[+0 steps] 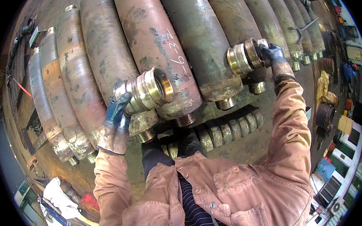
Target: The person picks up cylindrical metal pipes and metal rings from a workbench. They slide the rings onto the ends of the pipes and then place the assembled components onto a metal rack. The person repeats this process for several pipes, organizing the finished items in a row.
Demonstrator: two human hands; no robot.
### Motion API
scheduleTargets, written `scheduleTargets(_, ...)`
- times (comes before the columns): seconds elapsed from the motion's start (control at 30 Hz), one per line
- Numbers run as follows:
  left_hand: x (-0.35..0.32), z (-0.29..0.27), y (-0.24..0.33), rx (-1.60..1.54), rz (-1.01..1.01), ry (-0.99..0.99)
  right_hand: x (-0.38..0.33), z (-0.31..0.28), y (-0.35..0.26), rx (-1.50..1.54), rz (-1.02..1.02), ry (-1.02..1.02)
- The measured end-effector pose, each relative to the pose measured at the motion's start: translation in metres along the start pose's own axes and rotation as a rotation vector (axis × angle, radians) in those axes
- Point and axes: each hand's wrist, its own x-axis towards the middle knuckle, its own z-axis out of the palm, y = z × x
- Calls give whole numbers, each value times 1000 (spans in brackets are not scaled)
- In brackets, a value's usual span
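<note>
My left hand [117,114], in a dark blue glove, grips a shiny brass-coloured threaded collar [149,90], its open end facing right. My right hand [273,53], also gloved, holds a second brass collar [243,57] raised above the cylinder row. Both collars hover over a row of large rusty steel cylinders [157,44] lying side by side, their short necks [225,103] pointing toward me. My sleeves are a worn tan jacket.
A line of several ribbed metal rings [227,129] lies on the dirty floor below the cylinder necks. A wrench-like tool [303,28] rests on the cylinders at upper right. Coiled wire [323,115], boxes and clutter crowd the right side; rags and red parts at lower left.
</note>
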Motion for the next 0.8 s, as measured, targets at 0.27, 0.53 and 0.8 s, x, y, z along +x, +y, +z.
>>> scheduleTargets(0.27,-16,33,10,-70,-56,23,-16,-18,-14,2,185,-27)
scheduleTargets(0.53,-10,23,7,-35,-40,-43,-46,-53,-60,-88,267,201)
scheduleTargets(0.8,14,-12,-10,52,-39,-106,-27,-2,-4,-240,15,197)
